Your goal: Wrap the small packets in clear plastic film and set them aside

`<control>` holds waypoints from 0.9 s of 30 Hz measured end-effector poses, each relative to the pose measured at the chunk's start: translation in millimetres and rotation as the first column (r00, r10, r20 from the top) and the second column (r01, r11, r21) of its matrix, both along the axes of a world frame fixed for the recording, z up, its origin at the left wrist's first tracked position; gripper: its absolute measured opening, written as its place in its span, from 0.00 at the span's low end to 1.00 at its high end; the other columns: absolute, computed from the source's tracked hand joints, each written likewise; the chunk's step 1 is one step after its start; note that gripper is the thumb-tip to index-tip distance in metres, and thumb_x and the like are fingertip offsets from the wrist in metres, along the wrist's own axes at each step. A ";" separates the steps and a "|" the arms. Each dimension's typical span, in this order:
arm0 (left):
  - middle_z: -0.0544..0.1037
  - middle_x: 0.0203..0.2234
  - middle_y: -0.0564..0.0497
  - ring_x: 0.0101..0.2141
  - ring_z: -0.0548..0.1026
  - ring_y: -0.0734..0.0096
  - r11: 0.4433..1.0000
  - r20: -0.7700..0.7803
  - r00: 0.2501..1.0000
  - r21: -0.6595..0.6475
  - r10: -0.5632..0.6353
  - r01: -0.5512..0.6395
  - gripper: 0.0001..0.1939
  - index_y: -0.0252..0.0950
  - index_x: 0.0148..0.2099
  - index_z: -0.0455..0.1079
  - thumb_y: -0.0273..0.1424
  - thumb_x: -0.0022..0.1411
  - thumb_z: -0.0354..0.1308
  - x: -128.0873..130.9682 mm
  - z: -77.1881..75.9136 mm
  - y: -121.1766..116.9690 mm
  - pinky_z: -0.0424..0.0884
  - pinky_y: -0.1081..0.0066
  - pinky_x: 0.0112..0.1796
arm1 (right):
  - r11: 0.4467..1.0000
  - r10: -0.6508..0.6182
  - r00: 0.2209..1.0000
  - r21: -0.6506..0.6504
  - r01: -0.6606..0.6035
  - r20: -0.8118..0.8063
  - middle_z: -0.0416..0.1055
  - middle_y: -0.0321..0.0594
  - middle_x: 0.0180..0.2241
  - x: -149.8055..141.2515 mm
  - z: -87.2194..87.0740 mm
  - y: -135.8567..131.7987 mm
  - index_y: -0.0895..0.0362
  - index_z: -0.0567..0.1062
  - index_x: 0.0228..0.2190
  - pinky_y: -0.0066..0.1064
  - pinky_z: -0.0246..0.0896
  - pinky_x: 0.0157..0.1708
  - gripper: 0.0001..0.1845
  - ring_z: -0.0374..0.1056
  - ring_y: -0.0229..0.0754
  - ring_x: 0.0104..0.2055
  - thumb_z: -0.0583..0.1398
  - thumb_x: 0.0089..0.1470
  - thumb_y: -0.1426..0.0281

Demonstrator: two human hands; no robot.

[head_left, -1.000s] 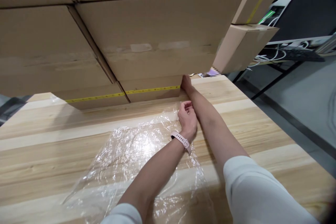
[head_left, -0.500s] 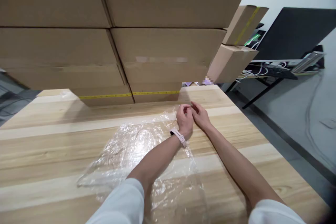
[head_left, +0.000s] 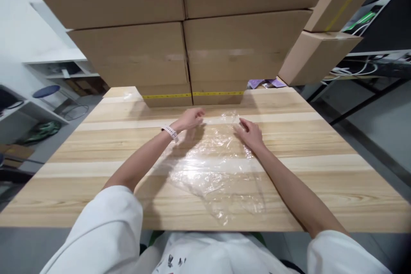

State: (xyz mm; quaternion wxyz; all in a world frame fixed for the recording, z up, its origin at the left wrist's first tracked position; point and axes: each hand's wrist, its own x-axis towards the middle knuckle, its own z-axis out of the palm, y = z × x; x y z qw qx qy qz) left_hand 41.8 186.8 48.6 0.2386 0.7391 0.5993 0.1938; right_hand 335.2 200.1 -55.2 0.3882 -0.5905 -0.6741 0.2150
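A crinkled, see-through plastic sheet [head_left: 221,158] lies spread on the wooden table in front of me; whether it is a bag or a single layer I cannot tell. At its upper right edge, my right hand [head_left: 252,135] rests low with curled fingers pinching the film. My left hand [head_left: 192,118], with a pale wristband [head_left: 171,132] on the wrist, hovers above the table by the sheet's upper left side. Its fingers are loosely bent and slightly blurred, with nothing seen in them, and its shadow falls below on the film.
Large stacked cardboard boxes [head_left: 244,51] stand along the table's far edge. Purple packets [head_left: 265,83] show beside the smaller boxes [head_left: 321,55] at the right. A small clear scrap [head_left: 128,94] lies at the far left of the wooden table [head_left: 96,171]. A blue stool [head_left: 46,91] stands beyond.
My hands, close together before, are now apart: the left has moved left, away from the right. The plastic sheet has shifted and lies differently. My view has turned left and pulled back.
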 end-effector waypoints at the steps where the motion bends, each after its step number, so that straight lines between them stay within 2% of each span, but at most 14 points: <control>1: 0.79 0.45 0.40 0.46 0.75 0.57 0.998 -0.049 0.997 0.000 0.059 -0.059 0.15 0.33 0.48 0.74 0.27 0.58 0.64 -20.3 -7.5 -8.4 0.69 0.62 0.47 | 1.000 -0.005 1.000 -0.008 0.005 0.010 0.77 0.48 0.51 -9.5 0.5 -3.7 0.53 0.76 0.56 0.52 0.59 0.58 0.36 0.70 0.57 0.53 0.66 0.48 0.51; 3: 0.78 0.45 0.38 0.46 0.75 0.52 0.991 -0.103 0.986 0.009 0.132 -0.131 0.19 0.32 0.47 0.74 0.28 0.52 0.69 -50.1 -23.0 -24.0 0.69 0.60 0.46 | 0.998 -0.027 0.999 -0.055 0.025 -0.028 0.75 0.48 0.52 -25.6 1.9 -4.5 0.54 0.73 0.59 0.52 0.59 0.57 0.42 0.70 0.55 0.50 0.69 0.43 0.57; 4: 0.78 0.43 0.39 0.45 0.75 0.52 0.989 -0.117 0.982 0.009 0.151 -0.151 0.19 0.32 0.46 0.74 0.29 0.51 0.70 -60.2 -29.8 -30.3 0.69 0.61 0.45 | 0.995 -0.035 0.997 -0.092 0.028 -0.072 0.76 0.48 0.49 -32.3 2.8 -2.2 0.54 0.74 0.58 0.52 0.61 0.56 0.40 0.71 0.53 0.47 0.69 0.42 0.60; 7: 0.79 0.33 0.45 0.35 0.76 0.60 0.988 -0.113 0.982 -0.021 0.152 -0.156 0.09 0.34 0.37 0.75 0.31 0.54 0.67 -79.0 -39.4 -41.6 0.68 0.66 0.38 | 0.980 -0.023 0.976 -0.196 -0.021 -0.215 0.78 0.45 0.36 -47.0 8.8 7.0 0.57 0.80 0.45 0.47 0.67 0.46 0.25 0.71 0.48 0.36 0.67 0.43 0.64; 9: 0.78 0.27 0.49 0.30 0.74 0.64 0.990 -0.078 0.988 -0.035 0.135 -0.138 0.04 0.34 0.33 0.74 0.30 0.56 0.64 -88.0 -32.2 -46.3 0.67 0.69 0.34 | 0.972 -0.005 0.964 -0.229 -0.058 -0.264 0.77 0.44 0.30 -50.2 19.7 7.7 0.58 0.81 0.39 0.42 0.69 0.37 0.18 0.70 0.45 0.31 0.66 0.47 0.63; 12: 0.79 0.29 0.49 0.31 0.74 0.67 0.996 0.019 0.996 0.006 0.090 -0.090 0.07 0.34 0.33 0.73 0.33 0.60 0.62 -101.3 -4.2 -62.4 0.67 0.70 0.35 | 0.972 0.046 0.947 -0.203 -0.115 -0.318 0.77 0.44 0.33 -39.4 50.7 -9.6 0.54 0.81 0.39 0.38 0.70 0.34 0.16 0.70 0.44 0.31 0.65 0.51 0.58; 14: 0.80 0.35 0.48 0.36 0.76 0.66 0.995 0.144 0.989 0.099 -0.033 0.019 0.09 0.35 0.35 0.73 0.36 0.62 0.64 -108.4 14.6 -84.7 0.69 0.68 0.40 | 0.969 0.194 0.941 -0.091 -0.227 -0.278 0.78 0.43 0.40 -23.4 75.3 -34.4 0.50 0.82 0.36 0.42 0.72 0.40 0.14 0.73 0.47 0.38 0.66 0.52 0.55; 15: 0.80 0.37 0.47 0.39 0.77 0.65 0.982 0.198 0.972 0.163 -0.130 0.098 0.10 0.35 0.35 0.73 0.37 0.62 0.65 -110.7 20.4 -99.2 0.70 0.67 0.44 | 0.947 0.308 0.928 -0.023 -0.320 -0.211 0.77 0.43 0.45 -14.4 85.4 -50.1 0.49 0.82 0.34 0.46 0.71 0.47 0.12 0.73 0.50 0.46 0.66 0.53 0.55; 17: 0.80 0.42 0.46 0.44 0.77 0.64 0.943 0.209 0.933 0.224 -0.293 0.246 0.10 0.36 0.35 0.74 0.37 0.64 0.64 -112.0 20.5 -131.9 0.70 0.64 0.49 | 0.860 0.508 0.861 -0.045 -0.509 -0.036 0.73 0.40 0.56 2.2 95.1 -84.9 0.46 0.83 0.33 0.53 0.63 0.59 0.11 0.68 0.55 0.58 0.65 0.56 0.54; 20: 0.76 0.55 0.43 0.57 0.71 0.57 0.880 0.056 0.881 0.109 -0.470 0.463 0.10 0.41 0.44 0.77 0.40 0.69 0.60 -109.2 -5.2 -177.5 0.65 0.56 0.58 | 0.723 0.679 0.726 -0.265 -0.638 0.104 0.61 0.35 0.68 16.7 78.8 -134.5 0.42 0.83 0.43 0.60 0.50 0.67 0.16 0.51 0.60 0.71 0.65 0.57 0.50; 22: 0.66 0.66 0.41 0.66 0.60 0.48 0.830 -0.038 0.829 0.001 -0.557 0.558 0.24 0.44 0.57 0.74 0.48 0.63 0.64 -108.0 -28.6 -197.3 0.52 0.46 0.65 | 0.674 0.725 0.667 -0.375 -0.637 0.170 0.51 0.36 0.72 18.6 57.0 -158.1 0.40 0.78 0.54 0.63 0.42 0.69 0.29 0.41 0.62 0.74 0.67 0.52 0.46; 24: 0.55 0.71 0.40 0.71 0.50 0.42 0.801 -0.077 0.797 -0.069 -0.599 0.595 0.39 0.46 0.67 0.66 0.53 0.57 0.67 -108.8 -46.6 -206.3 0.39 0.40 0.67 | 0.691 0.710 0.666 -0.405 -0.599 0.227 0.46 0.38 0.73 16.6 39.4 -171.0 0.40 0.73 0.60 0.64 0.36 0.69 0.38 0.37 0.62 0.75 0.67 0.50 0.43; 25: 0.52 0.72 0.40 0.71 0.47 0.42 0.796 -0.080 0.792 -0.083 -0.605 0.599 0.41 0.46 0.69 0.63 0.53 0.58 0.66 -109.8 -52.2 -207.4 0.35 0.40 0.67 | 0.710 0.692 0.679 -0.399 -0.580 0.244 0.46 0.39 0.73 14.9 34.5 -173.4 0.41 0.73 0.60 0.63 0.36 0.70 0.38 0.38 0.62 0.75 0.66 0.50 0.42; 27: 0.54 0.72 0.43 0.72 0.48 0.46 0.811 -0.078 0.807 -0.072 -0.586 0.581 0.33 0.48 0.68 0.64 0.48 0.63 0.64 -111.5 -56.7 -205.1 0.35 0.42 0.68 | 0.736 0.665 0.703 -0.382 -0.559 0.252 0.49 0.40 0.73 10.9 31.9 -172.0 0.42 0.75 0.58 0.60 0.38 0.70 0.35 0.40 0.61 0.75 0.64 0.53 0.42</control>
